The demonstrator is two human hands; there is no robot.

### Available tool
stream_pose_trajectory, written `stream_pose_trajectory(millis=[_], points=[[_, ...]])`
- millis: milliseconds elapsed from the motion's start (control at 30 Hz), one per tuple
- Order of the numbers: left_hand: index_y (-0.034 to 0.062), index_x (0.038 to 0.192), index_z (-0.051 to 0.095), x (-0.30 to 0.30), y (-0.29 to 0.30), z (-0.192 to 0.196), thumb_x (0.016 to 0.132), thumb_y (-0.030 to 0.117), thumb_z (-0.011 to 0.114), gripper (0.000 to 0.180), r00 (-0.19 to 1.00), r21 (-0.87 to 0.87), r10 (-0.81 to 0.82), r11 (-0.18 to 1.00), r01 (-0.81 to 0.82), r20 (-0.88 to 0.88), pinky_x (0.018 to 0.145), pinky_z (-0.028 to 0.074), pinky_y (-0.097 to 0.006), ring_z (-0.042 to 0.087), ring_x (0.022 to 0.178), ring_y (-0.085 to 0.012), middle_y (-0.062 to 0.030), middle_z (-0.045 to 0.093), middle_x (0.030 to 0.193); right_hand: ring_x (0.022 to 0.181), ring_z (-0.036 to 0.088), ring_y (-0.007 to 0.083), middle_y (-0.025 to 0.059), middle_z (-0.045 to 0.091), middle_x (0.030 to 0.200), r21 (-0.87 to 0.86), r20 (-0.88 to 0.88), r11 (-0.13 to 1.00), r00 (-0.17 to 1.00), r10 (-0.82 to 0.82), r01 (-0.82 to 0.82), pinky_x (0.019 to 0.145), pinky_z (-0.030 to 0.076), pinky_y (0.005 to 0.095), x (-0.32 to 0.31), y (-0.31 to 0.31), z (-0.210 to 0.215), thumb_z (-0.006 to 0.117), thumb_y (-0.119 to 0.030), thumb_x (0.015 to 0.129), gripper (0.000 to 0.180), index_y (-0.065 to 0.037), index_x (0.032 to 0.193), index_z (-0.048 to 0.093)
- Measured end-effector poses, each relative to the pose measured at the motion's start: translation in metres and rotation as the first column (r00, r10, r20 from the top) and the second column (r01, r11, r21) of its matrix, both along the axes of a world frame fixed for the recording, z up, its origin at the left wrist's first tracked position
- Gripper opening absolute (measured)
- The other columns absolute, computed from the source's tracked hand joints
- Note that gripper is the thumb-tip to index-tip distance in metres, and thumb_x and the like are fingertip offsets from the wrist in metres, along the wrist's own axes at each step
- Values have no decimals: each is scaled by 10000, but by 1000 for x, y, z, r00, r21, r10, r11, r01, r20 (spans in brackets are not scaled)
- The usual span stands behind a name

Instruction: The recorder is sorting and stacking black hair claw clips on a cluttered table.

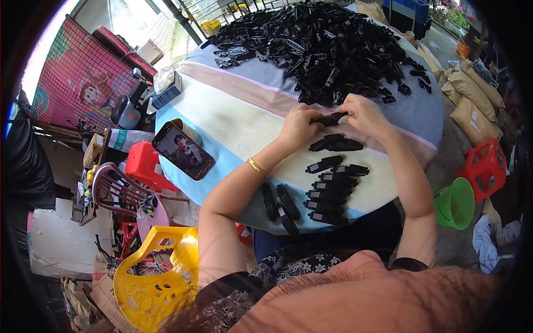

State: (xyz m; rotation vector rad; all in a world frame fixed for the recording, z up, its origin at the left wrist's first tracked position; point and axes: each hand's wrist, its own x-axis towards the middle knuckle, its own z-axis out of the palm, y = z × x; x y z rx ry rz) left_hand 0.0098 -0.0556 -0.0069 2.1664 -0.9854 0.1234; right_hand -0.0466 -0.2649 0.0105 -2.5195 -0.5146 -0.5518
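Both my hands are closed on one small black plastic part (331,119) over the round table, just in front of the heap. My left hand (300,126), with a gold bracelet on its wrist, grips one end. My right hand (363,115) pinches the other end. Below them, two similar long black parts (335,143) lie side by side on the cloth. Nearer to me several more black parts (330,195) with small grey patches form a stacked row. Three others (280,206) sit by my left forearm. Their exact kind is too small to tell.
A large heap of loose black parts (327,50) covers the table's far side. A phone (183,150) leans on a cup (189,131) at the left, near a tissue box (167,89). Around the table stand a yellow chair (186,258), red stools and a green bucket (455,204).
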Motion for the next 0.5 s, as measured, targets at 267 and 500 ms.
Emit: stream_pose_trajectory(millis=[267, 500], points=[[-7, 890, 677, 8, -1, 0, 695, 51, 685, 204, 996, -6, -55, 998, 55, -72, 684, 478, -325, 600, 732, -258, -123, 577, 805, 714, 549, 261, 106, 551, 740, -40, -64, 995, 994, 84, -87, 629, 444, 351, 9, -15, 1, 659, -16, 629, 192, -6, 820, 670], [-16, 885, 672, 8, 1, 3, 693, 58, 694, 206, 994, 27, -42, 999, 45, -100, 672, 474, -324, 592, 715, -249, -119, 570, 793, 740, 573, 283, 115, 576, 758, 61, -171, 997, 983, 61, -51, 645, 449, 361, -2, -15, 20, 654, -42, 660, 193, -23, 849, 686]])
